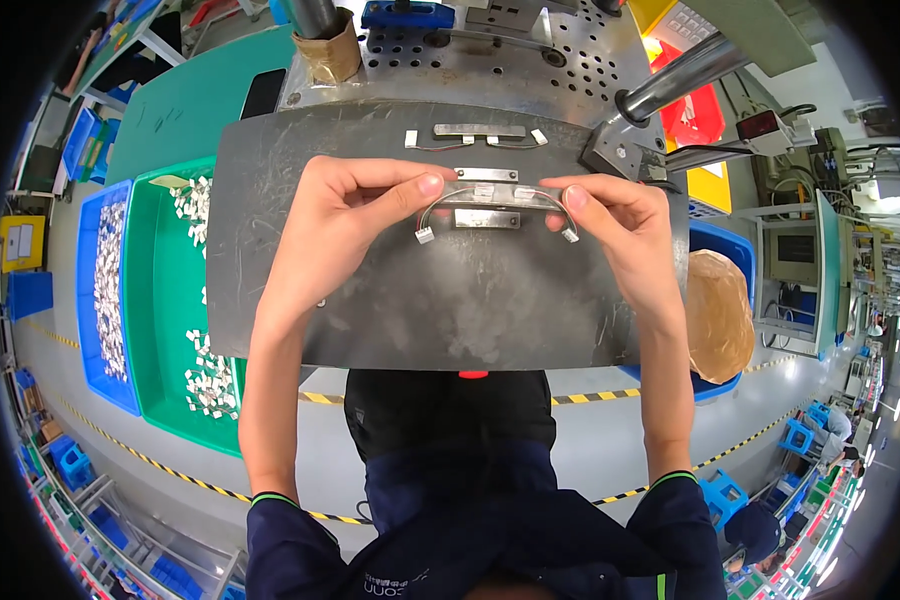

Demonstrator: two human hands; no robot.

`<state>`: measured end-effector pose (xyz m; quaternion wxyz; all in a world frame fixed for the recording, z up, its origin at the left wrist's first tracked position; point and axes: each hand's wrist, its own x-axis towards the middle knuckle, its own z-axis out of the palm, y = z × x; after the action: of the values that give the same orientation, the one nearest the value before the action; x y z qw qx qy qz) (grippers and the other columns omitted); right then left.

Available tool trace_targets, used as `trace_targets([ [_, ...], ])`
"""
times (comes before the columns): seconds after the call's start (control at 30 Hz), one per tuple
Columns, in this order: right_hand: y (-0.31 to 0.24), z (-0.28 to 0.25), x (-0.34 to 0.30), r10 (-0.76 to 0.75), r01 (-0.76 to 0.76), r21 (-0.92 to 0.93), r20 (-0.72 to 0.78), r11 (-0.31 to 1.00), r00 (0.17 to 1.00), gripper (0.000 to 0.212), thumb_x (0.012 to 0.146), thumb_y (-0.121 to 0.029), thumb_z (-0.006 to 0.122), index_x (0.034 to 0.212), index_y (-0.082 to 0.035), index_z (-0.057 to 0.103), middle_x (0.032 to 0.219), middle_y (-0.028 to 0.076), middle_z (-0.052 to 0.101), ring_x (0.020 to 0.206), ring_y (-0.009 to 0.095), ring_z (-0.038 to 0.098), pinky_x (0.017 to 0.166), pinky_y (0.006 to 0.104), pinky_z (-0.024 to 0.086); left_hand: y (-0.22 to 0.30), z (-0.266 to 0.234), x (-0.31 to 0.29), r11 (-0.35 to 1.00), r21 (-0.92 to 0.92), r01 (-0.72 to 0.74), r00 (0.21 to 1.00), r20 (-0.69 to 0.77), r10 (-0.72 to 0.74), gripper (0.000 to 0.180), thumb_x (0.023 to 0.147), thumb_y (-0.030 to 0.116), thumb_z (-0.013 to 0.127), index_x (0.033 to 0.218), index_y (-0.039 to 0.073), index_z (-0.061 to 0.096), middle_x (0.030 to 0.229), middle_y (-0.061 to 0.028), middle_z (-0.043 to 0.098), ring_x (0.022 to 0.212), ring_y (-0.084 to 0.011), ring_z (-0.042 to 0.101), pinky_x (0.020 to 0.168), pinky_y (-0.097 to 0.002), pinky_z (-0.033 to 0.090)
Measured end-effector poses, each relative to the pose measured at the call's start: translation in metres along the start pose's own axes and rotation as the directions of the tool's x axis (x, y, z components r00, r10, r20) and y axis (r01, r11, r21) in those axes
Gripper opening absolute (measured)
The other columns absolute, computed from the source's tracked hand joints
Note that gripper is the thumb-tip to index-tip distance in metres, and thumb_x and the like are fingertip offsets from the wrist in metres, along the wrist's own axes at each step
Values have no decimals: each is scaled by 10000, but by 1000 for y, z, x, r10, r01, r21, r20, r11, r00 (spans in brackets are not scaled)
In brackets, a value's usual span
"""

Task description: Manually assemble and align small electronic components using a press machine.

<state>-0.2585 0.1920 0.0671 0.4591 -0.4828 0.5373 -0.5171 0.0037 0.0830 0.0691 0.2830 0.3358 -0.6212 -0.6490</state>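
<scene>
My left hand (355, 205) and my right hand (620, 220) pinch the two ends of a slim metal bar (500, 198) between thumb and fingers. Two short wire leads come off the bar's middle, each ending in a white plug; one plug (425, 235) hangs by my left thumb, the other plug (570, 235) below my right fingertips. Behind and beneath the bar shows a small metal fixture (487, 219) with holes; whether the bar touches it I cannot tell. Farther back on the dark worktop (450, 310) lies a similar bar (479, 131) with wires and white plugs.
At the left stand a green bin (165, 330) and a blue bin (88, 290), both holding many small white connectors. A blue tub (720, 238) with brown paper (720, 315) is at the right. Beyond the worktop rise a perforated metal plate (470, 70) and a steel post (680, 75).
</scene>
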Motion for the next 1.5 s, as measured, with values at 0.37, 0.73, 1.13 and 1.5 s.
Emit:
trace_targets([
  [0.37, 45, 1, -37, -240, 361, -547, 281, 755, 929, 287, 801, -17, 850, 1081, -5, 790, 993, 94, 758, 937, 266, 707, 924, 388, 495, -54, 9, -32, 776, 492, -395, 918, 167, 361, 151, 856, 50, 812, 996, -5, 799, 980, -91, 792, 969, -275, 742, 825, -368, 600],
  [0.73, 45, -3, 55, -535, 442, -783, 169, 437, 828, 180, 911, -93, 758, 1074, -20, 785, 1078, 106, 777, 1018, 287, 708, 938, 398, 505, -39, 1, 52, 481, 704, -522, 788, 182, 589, 124, 899, 61, 747, 1003, 3, 780, 981, -97, 762, 990, -300, 710, 891, -418, 573],
  [1.13, 48, -2, 55, -485, 440, -775, 199, 453, 852, 210, 897, -16, 734, 1103, -17, 780, 1038, 98, 761, 974, 278, 702, 936, 369, 528, -43, -2, 61, 547, 677, -492, 828, 171, 533, 210, 950, 26, 680, 1133, 3, 779, 1048, -136, 742, 962, -311, 714, 861, -415, 566],
  [1.5, 67, -16, 31, -47, 52, -30, 154, 998, 987, 165, 1016, 10, 665, 1151, 49, 752, 1148, 116, 707, 999, 157, 701, 867, 286, 566, -66, 6, 36, 954, 128, -269, 959, 123, 254, 263, 891, 10, 818, 1152, 39, 811, 1152, -54, 684, 867, -113, 676, 739, -264, 550],
])
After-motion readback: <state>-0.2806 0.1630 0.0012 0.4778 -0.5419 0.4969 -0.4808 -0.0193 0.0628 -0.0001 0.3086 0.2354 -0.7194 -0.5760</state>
